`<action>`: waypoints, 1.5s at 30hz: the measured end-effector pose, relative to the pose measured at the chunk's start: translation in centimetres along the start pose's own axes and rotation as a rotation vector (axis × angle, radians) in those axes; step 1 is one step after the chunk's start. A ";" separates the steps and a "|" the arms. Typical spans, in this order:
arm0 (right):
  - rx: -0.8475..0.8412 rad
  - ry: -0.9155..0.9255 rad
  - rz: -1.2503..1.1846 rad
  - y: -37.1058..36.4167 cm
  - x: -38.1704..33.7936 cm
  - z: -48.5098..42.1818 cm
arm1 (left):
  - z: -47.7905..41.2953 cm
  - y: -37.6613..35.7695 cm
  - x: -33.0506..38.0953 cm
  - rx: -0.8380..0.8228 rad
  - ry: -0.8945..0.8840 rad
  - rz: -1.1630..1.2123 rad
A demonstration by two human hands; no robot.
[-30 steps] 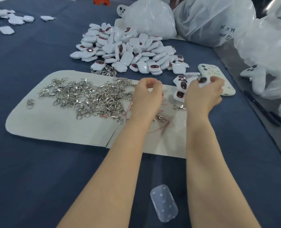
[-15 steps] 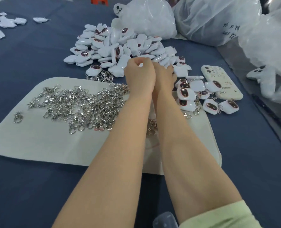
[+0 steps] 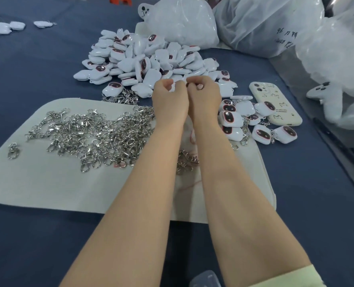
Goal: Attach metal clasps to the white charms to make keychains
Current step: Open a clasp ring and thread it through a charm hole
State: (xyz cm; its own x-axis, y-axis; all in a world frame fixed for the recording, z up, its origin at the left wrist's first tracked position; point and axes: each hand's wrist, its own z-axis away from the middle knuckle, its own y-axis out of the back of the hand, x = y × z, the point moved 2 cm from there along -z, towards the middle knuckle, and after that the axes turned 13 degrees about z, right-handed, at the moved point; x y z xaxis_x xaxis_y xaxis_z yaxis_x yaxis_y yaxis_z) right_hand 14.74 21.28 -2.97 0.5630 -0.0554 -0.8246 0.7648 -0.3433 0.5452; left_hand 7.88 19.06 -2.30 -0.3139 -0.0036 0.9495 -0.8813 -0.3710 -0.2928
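The work surface is a table under dark blue cloth [image 3: 47,245], which fills most of the view. A pale felt mat [image 3: 37,183] lies from 9 o'clock to centre. Clear plastic bags [image 3: 255,27] stand at 12 to 2 o'clock and show glare. A grey strip [image 3: 292,75] borders the cloth at 3 o'clock; whether floor or bench is undetermined. Lighting is even and shadows are soft.

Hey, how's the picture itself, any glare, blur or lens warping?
Head view: light soft and even, shadows faint. Head view: sheen on the plastic bags, glints on the metal clasps. Head view: wide-angle stretch makes the forearms loom large; left hand and right hand look sharp.
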 end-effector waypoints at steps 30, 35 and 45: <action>-0.307 0.196 0.593 -0.6 0.5 7.0 | 3.6 8.4 0.1 0.072 0.022 0.472; -0.191 0.058 0.115 0.6 0.5 6.5 | 3.8 8.2 0.2 0.026 -0.103 0.124; -0.246 0.059 -0.305 1.8 -0.5 6.7 | 3.8 7.3 -0.5 -0.104 -0.282 -0.327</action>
State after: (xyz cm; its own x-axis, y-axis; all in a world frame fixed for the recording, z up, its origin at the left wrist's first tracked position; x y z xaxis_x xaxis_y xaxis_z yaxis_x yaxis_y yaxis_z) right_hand 13.75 14.37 -2.58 0.3101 0.0711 -0.9480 0.9479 -0.0999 0.3026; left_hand 2.95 12.80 -4.46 0.0830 -0.1598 0.9837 -0.9536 -0.2993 0.0318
